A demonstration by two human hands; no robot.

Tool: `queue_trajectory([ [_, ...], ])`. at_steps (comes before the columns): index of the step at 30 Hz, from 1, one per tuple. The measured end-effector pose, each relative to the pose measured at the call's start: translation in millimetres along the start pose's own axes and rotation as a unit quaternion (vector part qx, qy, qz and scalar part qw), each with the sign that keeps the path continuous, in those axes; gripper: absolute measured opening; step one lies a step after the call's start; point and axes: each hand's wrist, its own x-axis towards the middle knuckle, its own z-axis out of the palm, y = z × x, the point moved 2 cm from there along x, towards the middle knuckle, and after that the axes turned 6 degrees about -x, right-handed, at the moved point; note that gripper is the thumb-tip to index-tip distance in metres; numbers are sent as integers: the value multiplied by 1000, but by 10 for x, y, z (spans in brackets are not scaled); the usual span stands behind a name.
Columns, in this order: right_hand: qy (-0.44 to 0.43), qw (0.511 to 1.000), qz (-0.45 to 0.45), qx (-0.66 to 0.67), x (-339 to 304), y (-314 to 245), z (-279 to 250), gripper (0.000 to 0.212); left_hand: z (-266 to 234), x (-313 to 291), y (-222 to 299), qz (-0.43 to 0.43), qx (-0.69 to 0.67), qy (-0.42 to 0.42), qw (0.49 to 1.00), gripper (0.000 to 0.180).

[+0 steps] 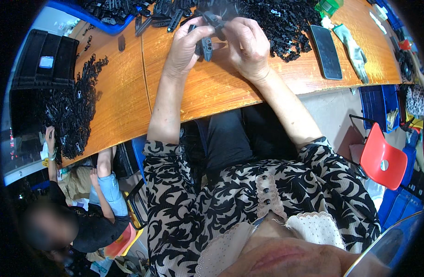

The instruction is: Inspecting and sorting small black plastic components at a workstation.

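Observation:
My left hand [180,51] is closed around a long, narrow dark plastic part [206,49] with small round holes near its pointed end. Beside it, above the table's near half, my right hand [249,50] is curled with thumb and fingers together. Its fingertips pinch a small dark plastic piece [216,27] that is blurred and meets the upper part of the left hand's grip; whether the two pieces are joined I cannot tell. Just beyond my hands lie loose long black plastic parts [175,17] and a broad heap of small black clips [282,30].
To the right are a phone [326,51], a pale work glove [351,50] and a green container [328,7]. A blue tray [111,28] stands far left, near another black heap [75,108] and black crates [45,60]. A co-worker [94,226] sits lower left; a red chair [382,154] stands right.

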Motion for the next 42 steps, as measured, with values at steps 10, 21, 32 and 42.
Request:
queue_trajectory([
  [10, -99, 988, 21, 117, 75, 41, 4, 20, -210, 8, -21, -82, -48, -1, 995, 24],
  [21, -125, 987, -94, 44, 98, 46, -33, 25, -205, -83, 120, -138, -21, -43, 989, 22],
  [32, -283, 885, 296, 224, -96, 75, 57, 24, 11, -279, 127, -91, 186, 2, 978, 23],
  [42, -162, 968, 158, -110, -110, 251, 28, 14, 118, -2412, 630, -190, 407, 47, 892, 53],
])
